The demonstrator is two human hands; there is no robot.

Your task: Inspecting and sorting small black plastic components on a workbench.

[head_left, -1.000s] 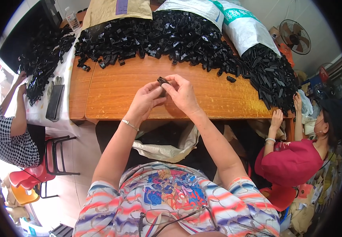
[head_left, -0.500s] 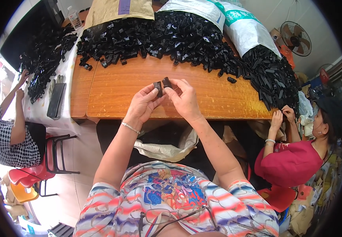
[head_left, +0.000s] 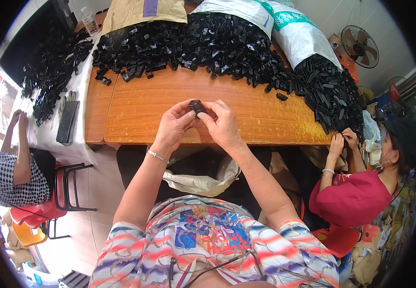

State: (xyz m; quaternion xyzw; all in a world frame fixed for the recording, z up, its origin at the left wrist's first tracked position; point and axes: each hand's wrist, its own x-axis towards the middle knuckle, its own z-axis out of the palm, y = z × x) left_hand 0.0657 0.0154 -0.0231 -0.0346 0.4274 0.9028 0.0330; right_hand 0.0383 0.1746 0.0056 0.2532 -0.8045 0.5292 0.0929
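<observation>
Small black plastic parts [head_left: 197, 106] meet between my two hands, above the near half of the wooden table. My left hand [head_left: 175, 122] is closed on their left side, thumb in front. From the right, my right hand [head_left: 221, 122] pinches them with thumb and fingers. Whether the pieces are locked together or only touching, I cannot tell. Beyond my hands lies a big heap of similar black plastic parts [head_left: 184, 48], spilling from the sacks. One loose black part [head_left: 281, 97] sits apart on the wood to the right.
A brown sack [head_left: 145, 12] and white sacks [head_left: 304, 38] stand along the far side. Flat black strips [head_left: 330, 91] are piled at right, where a co-worker in a red top [head_left: 357, 197] sits. Another co-worker [head_left: 16, 177] sits left. An open white sack [head_left: 203, 185] hangs below the table edge.
The two black parts, held apart before, have come together as my hands closed in on each other. The left co-worker's hands have drawn back from the black pile.
</observation>
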